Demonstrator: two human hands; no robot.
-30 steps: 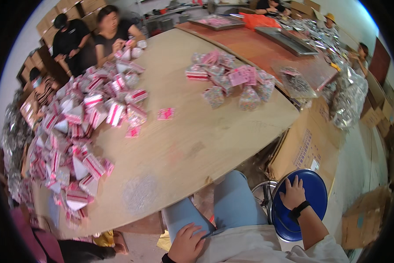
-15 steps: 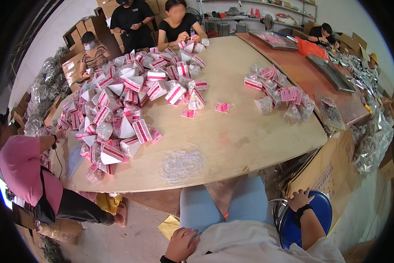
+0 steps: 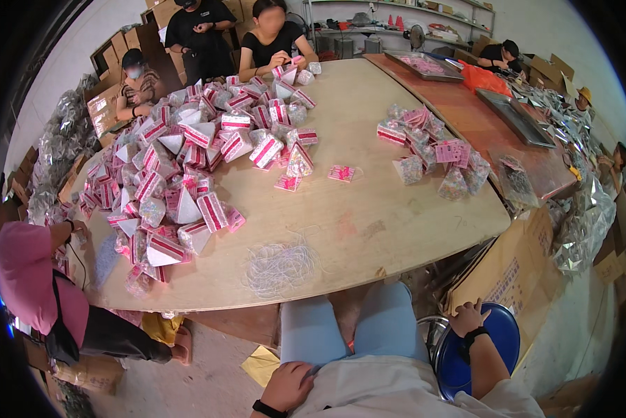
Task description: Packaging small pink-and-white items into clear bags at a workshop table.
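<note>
My left hand [image 3: 290, 386] rests on top of my thigh at the hem of my light shirt, fingers lying flat and holding nothing. On the rim of a round blue stool seat [image 3: 502, 334] at my right side lies my right hand [image 3: 468, 319], its fingers spread. In front of my knees, a loose tangle of thin white string [image 3: 280, 269] sits near the table edge. Beyond it is a big heap of clear-wrapped, wedge-shaped pink and white packs [image 3: 212, 211]. A single pink card [image 3: 341, 173] lies apart from the heap.
A smaller group of pink packs [image 3: 409, 169] is on the right of the wooden table [image 3: 355, 230]. Metal trays [image 3: 515, 117] lie on a red-brown table beside it. Flattened cardboard [image 3: 512, 268] leans at right. Several people work around, one in a pink top [image 3: 31, 272] at left.
The whole view has shifted slightly, so the table and packs sit a little further left. Both my hands stay where they were.
</note>
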